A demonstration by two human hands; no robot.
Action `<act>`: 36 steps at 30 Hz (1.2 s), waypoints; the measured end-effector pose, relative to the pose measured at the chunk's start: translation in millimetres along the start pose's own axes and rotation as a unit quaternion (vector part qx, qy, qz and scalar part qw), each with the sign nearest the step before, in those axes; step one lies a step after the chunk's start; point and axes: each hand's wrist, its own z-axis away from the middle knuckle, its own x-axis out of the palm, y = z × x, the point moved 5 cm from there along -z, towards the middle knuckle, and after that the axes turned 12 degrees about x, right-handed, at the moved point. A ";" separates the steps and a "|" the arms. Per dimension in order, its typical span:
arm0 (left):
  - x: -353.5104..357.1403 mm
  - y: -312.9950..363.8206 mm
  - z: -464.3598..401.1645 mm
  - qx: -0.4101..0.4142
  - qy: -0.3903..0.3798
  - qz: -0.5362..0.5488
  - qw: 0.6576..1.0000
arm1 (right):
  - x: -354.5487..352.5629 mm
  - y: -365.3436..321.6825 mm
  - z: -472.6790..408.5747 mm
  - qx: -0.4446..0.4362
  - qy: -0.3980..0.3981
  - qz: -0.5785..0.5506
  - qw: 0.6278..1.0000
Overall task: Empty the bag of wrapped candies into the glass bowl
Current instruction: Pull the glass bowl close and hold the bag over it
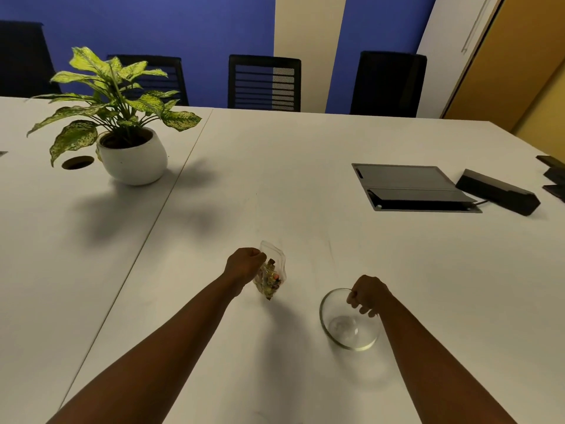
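A small clear plastic bag of wrapped candies [271,275] hangs just above the white table, with colourful wrappers bunched in its lower half. My left hand [244,264] grips it by its upper left edge. To the right sits a glass bowl [345,328], empty, its base on the table. My right hand [368,295] is closed on the bowl's far right rim. The bag is to the left of the bowl and a little farther away, apart from it.
A potted plant in a white pot [131,157] stands at the back left beside a round cable hole [77,162]. A dark cable hatch [409,188] and a black box [496,191] lie at the right. Black chairs [264,82] line the far edge.
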 end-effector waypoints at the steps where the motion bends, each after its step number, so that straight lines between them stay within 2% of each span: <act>1: -1.7 0.6 0.3 0.001 0.002 0.000 1.000 | 3.4 -4.1 -0.2 0.000 -0.003 -0.012 1.000; 11: -12.9 8.1 1.1 -0.005 0.029 0.066 0.997 | 33.8 -32.7 0.8 -0.013 -0.038 -0.036 0.999; 17: -3.2 25.2 -1.0 0.007 0.008 0.112 0.994 | 30.8 -36.9 -0.4 -0.036 -0.050 -0.045 0.997; 19: 0.9 34.3 -2.3 0.012 -0.003 0.128 0.992 | 21.7 -44.3 2.3 -0.077 -0.003 -0.060 0.995; 21: 6.3 44.3 -3.2 0.019 -0.020 0.144 0.989 | 12.3 -49.1 6.4 -0.118 0.006 -0.239 0.964; 23: 13.6 54.7 -3.0 0.029 -0.044 0.174 0.983 | 10.9 -53.0 6.9 -0.117 -0.095 -0.427 0.892; 24: 17.4 59.9 -2.2 0.034 -0.057 0.195 0.979 | 12.3 -55.5 9.4 -0.112 -0.160 -0.469 0.861; 27: 28.7 71.4 0.9 0.040 -0.091 0.255 0.962 | 21.5 -58.6 17.6 -0.098 -0.307 -0.486 0.813; 30: 38.6 72.8 3.9 0.045 -0.114 0.268 0.955 | 22.9 -58.7 21.8 -0.129 -0.376 -0.513 0.761; 33: 45.6 63.5 5.3 0.044 -0.125 0.256 0.958 | 18.2 -52.9 21.3 -0.156 -0.356 -0.509 0.768; 36: 46.9 50.5 4.7 0.047 -0.125 0.231 0.964 | 14.0 -40.9 13.3 -0.167 -0.293 -0.473 0.814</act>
